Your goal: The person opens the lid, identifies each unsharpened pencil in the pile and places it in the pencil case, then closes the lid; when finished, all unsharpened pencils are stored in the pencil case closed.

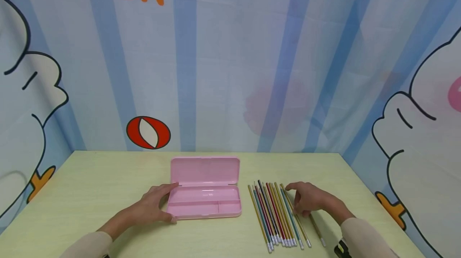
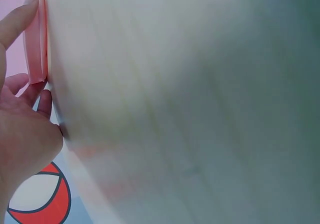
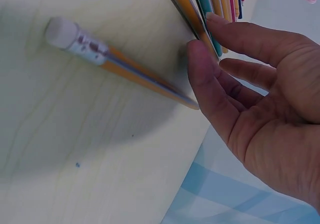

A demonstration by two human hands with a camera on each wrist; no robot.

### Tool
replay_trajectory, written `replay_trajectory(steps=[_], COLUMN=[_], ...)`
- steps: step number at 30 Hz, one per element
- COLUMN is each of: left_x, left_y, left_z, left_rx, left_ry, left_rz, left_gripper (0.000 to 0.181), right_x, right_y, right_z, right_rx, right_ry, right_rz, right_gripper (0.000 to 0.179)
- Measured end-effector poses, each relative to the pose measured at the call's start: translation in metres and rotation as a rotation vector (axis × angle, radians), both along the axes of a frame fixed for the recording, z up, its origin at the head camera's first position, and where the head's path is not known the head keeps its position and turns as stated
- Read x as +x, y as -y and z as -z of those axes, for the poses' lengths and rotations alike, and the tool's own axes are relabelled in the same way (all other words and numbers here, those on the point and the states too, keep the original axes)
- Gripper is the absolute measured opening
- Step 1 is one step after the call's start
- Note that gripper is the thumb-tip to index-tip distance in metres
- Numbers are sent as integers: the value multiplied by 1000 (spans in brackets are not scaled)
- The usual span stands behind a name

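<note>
An open pink pencil case [image 1: 204, 213] lies on the table, its lid [image 1: 205, 171] tilted back and its compartments bare. My left hand [image 1: 153, 204] holds the case by its left end, thumb at the front corner and fingers toward the hinge; the left wrist view shows the hand [image 2: 30, 129] at the case's edge [image 2: 36, 39]. To the right lie several pencils [image 1: 277, 218] side by side, eraser ends toward me. My right hand [image 1: 309, 198] is over their right side, index fingertip at the outer pencils, thumb apart from it. One yellow pencil [image 1: 317, 231] lies separately beneath this hand; its white eraser [image 3: 61, 32] shows up close.
The pale wooden table [image 1: 119, 174] ends at the back against a striped blue curtain [image 1: 219, 70] with cartoon prints. Printed panels also stand along the left and right sides. A dark band [image 1: 342, 249] is at the right wrist.
</note>
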State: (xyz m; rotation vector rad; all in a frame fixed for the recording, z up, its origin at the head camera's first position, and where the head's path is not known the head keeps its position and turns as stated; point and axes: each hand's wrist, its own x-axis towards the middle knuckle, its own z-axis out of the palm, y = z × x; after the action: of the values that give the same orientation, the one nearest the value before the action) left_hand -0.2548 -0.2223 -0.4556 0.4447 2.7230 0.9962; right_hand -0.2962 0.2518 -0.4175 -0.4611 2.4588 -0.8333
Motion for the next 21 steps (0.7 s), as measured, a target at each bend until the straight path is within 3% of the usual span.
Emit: replay_trajectory(steps=[9, 21], left_x=[0, 0], left_y=[1, 0], left_z=[0, 1], left_rx=[-4, -3], left_ry=[7, 16], left_rz=[-11, -10], left_gripper=[98, 98], right_x=[1, 2], right_y=[0, 10], right_z=[2, 5], right_rx=[15, 93], right_ry=[20, 2], right_rz=[32, 145], right_gripper=[68, 63])
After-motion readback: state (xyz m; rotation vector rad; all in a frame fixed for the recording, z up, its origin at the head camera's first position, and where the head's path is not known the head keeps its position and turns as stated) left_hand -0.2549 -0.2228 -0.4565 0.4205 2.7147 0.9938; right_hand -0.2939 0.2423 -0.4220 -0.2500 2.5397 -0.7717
